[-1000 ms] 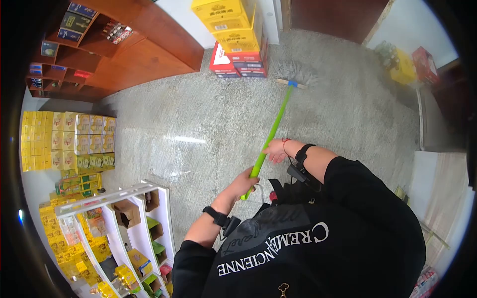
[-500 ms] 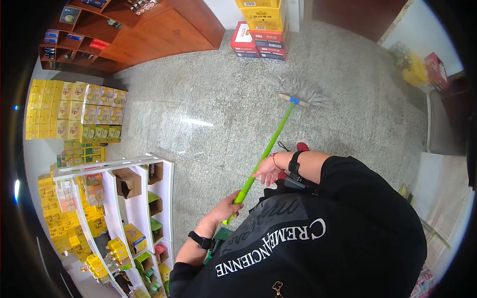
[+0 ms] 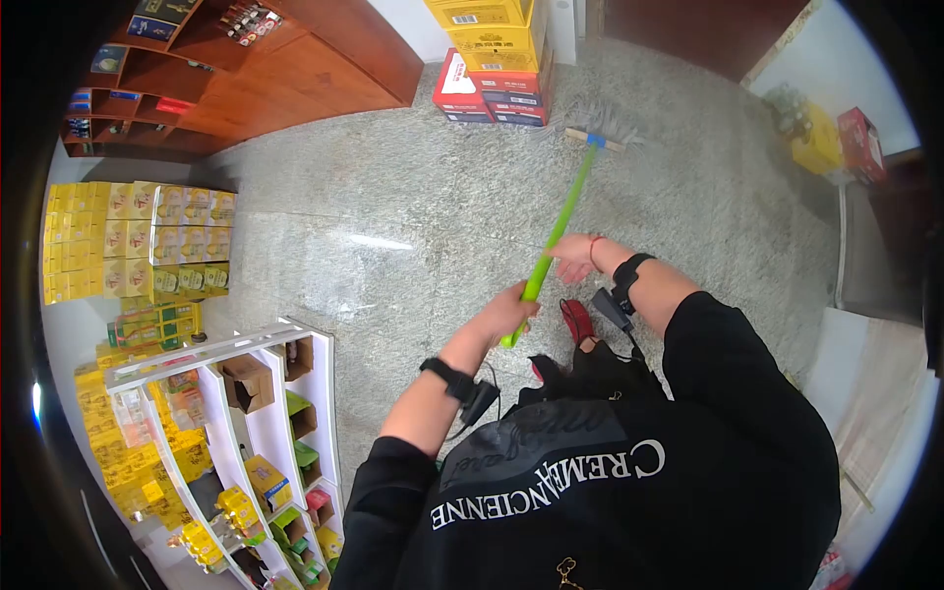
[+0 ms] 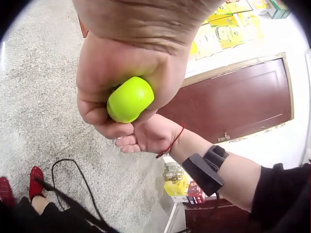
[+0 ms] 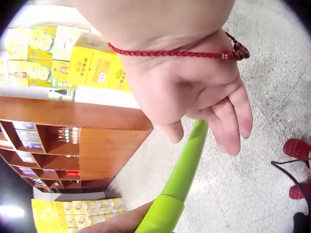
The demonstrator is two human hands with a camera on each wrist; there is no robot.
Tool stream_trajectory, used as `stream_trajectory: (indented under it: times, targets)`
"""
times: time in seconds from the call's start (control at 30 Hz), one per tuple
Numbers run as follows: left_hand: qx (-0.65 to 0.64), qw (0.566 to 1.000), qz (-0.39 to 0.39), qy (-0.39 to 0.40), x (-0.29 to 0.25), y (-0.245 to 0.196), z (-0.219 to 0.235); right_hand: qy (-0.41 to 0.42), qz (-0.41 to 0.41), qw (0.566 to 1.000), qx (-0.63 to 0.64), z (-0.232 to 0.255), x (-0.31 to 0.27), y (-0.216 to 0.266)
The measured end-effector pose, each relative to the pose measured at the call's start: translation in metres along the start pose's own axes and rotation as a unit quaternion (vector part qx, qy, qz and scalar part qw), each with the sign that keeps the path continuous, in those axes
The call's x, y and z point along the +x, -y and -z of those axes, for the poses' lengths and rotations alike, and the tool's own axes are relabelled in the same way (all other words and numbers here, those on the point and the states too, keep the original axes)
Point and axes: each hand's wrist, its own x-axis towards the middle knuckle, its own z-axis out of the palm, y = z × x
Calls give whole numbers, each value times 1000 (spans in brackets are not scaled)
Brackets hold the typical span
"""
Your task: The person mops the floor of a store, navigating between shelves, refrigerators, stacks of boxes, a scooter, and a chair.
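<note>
A mop with a bright green handle (image 3: 562, 221) slants away from the person, its grey string head (image 3: 615, 123) on the floor by the stacked boxes. My left hand (image 3: 508, 313) grips the handle near its top, fingers wrapped round it; the rounded handle end (image 4: 131, 99) pokes out of the fist in the left wrist view. Farther down, my right hand (image 3: 573, 258) holds the handle between thumb and index finger. In the right wrist view the other fingers (image 5: 226, 121) of that hand hang loose beside the handle.
Yellow and red boxes (image 3: 492, 84) are stacked against the far wall, right of a wooden cabinet (image 3: 324, 74). A white shelf unit (image 3: 320, 413) stands close on the left, with yellow cartons (image 3: 138, 241) beyond. A red shoe (image 3: 578, 320) shows on the speckled floor (image 3: 393, 187).
The mop head first came back toward the person, then slid forward again to beside the stacked boxes. Both hands travelled with the handle, keeping their hold.
</note>
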Motion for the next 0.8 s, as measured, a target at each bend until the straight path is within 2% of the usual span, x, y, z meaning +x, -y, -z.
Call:
stream_trajectory:
  times: [0.13,0.27,0.37,0.47,0.53,0.57,0.6,0.63,0.67,0.73,0.77,0.8]
  targets:
    - [-21,1000,-1,8,36,-27,-5,-87,4,996,14,29,-9,4]
    - [-7,1000,-1,-1,30,-32,-6,-119,6,988,102,11,2,6]
    - [3,1000,9,7,12,-3,-3,-142,35,989,36,-22,14,-2]
    - [1,1000,25,4,-21,29,1,-110,42,993,-8,-62,51,-17]
    - [-1,999,35,-4,-56,54,4,-67,16,990,-124,-99,72,-26]
    - [-2,999,41,-10,-76,67,5,-68,18,989,-126,-119,85,-32]
    - [-2,999,41,-14,-97,82,5,-3,98,955,-281,-140,105,-42]
    - [-11,999,49,-17,-119,98,5,63,175,886,-424,-165,110,-44]
    - [-20,998,57,-19,-142,115,6,64,178,885,-426,-191,114,-49]
    - [-38,997,66,-27,-189,151,4,115,74,963,-230,-249,95,-47]
    - [-52,995,79,-32,-214,169,5,122,77,961,-235,-278,84,-43]
    - [-55,994,81,-42,-239,187,4,127,19,983,-128,-306,65,-34]
